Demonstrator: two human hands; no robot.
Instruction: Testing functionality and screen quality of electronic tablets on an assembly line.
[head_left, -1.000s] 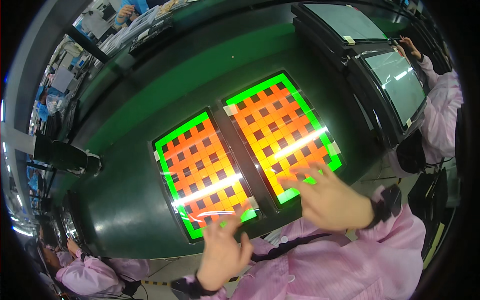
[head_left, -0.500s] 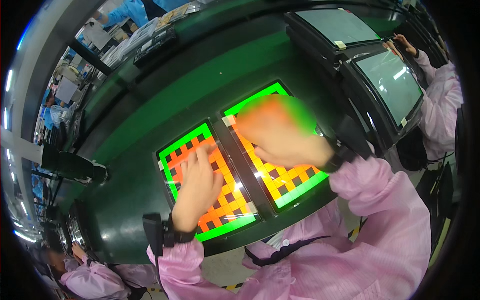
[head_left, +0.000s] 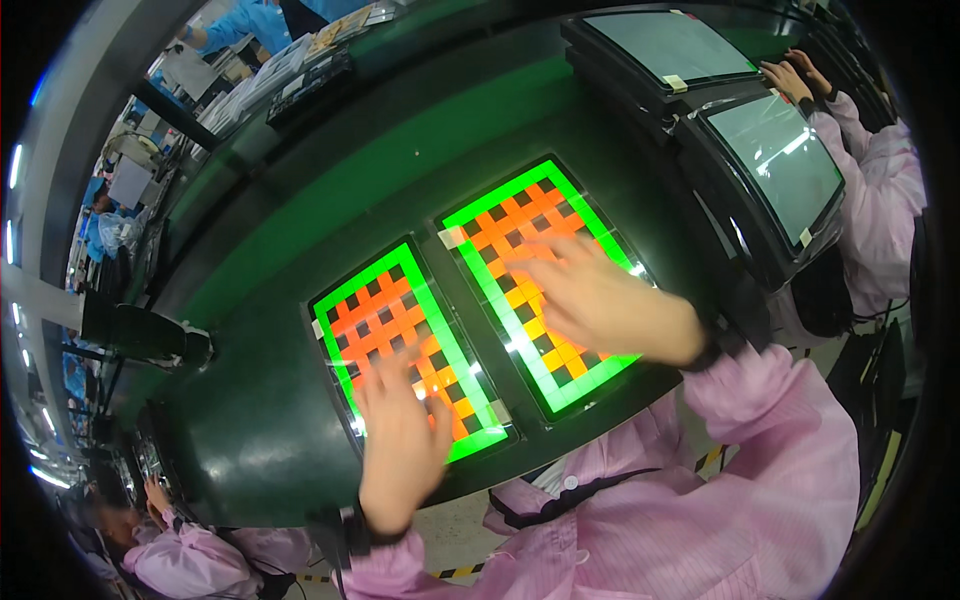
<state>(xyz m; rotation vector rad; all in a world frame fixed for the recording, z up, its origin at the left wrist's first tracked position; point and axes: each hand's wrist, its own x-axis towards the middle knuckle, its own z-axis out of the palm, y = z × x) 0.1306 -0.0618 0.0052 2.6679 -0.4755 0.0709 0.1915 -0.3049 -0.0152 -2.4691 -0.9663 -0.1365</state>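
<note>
Two lit touch panels lie side by side in black frames on the dark green bench. Each shows orange and yellow squares with black gaps inside a green border. Over the near part of the left panel (head_left: 365, 305) is my left hand (head_left: 402, 440), its fingers apart and slightly blurred, holding nothing. Above the middle of the right panel (head_left: 515, 212) I see my right hand (head_left: 605, 305), fingers stretched toward the screen and empty. Whether the fingertips touch the glass is hard to tell. Small pale tape tabs stick to the panel edges.
Two more panels, a far one (head_left: 670, 48) and a nearer one (head_left: 778, 155), stand on black supports at the right, beside a co-worker's hands (head_left: 795, 75). A dark cylindrical fixture (head_left: 150, 330) juts in from the left. Papers and trays (head_left: 310, 85) lie at the far left.
My left hand has slid nearer to me, and my right hand has come down and right from the far half. The green border now also covers the panels' facing inner edges, which were orange.
</note>
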